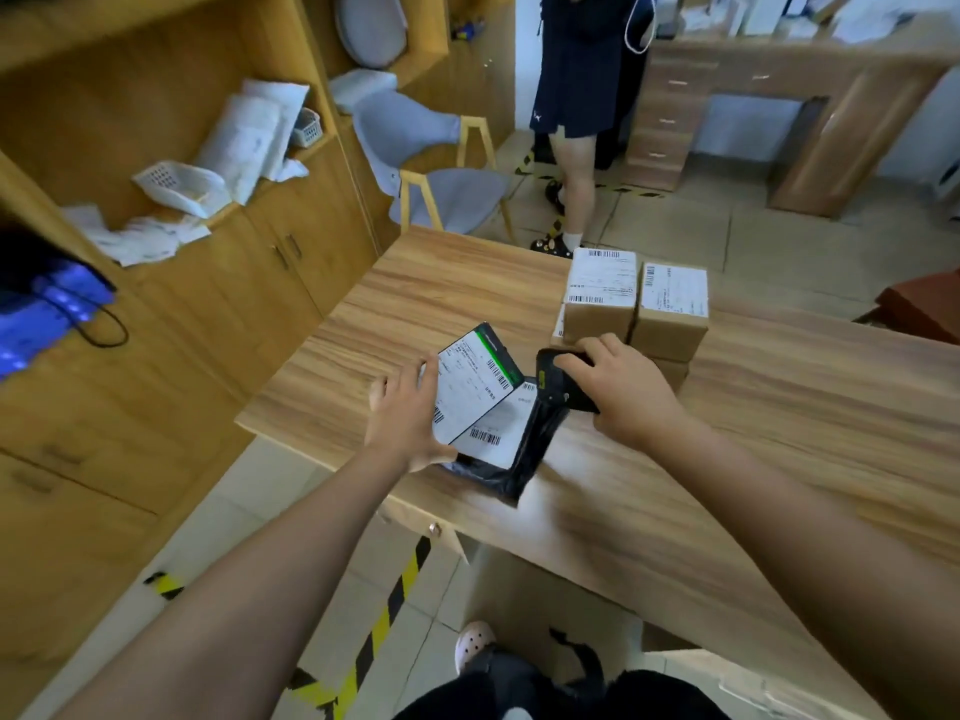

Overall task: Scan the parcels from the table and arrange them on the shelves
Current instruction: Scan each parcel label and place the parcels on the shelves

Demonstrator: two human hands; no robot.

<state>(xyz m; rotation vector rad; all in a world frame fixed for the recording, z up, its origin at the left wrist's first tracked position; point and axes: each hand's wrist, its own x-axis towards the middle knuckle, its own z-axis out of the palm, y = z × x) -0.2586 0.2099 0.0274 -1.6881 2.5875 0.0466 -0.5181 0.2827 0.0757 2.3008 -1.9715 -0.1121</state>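
Left hand (pixel 405 413) grips flat black parcel (pixel 475 384), label up, long axis toward upper right. Right hand (pixel 631 392) holds scanner (pixel 563 379) just right of label, nose facing it.

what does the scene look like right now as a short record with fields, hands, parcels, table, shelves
left hand: holds a flat parcel with a white label, tilted up off the table
right hand: grip closed on a black handheld scanner, beside that parcel
black poly bag parcel: lies flat near the table's edge, label up, under the held parcel
cardboard boxes: stacked at the far side, labels on top
table: wooden
shelves: hold white parcels and baskets
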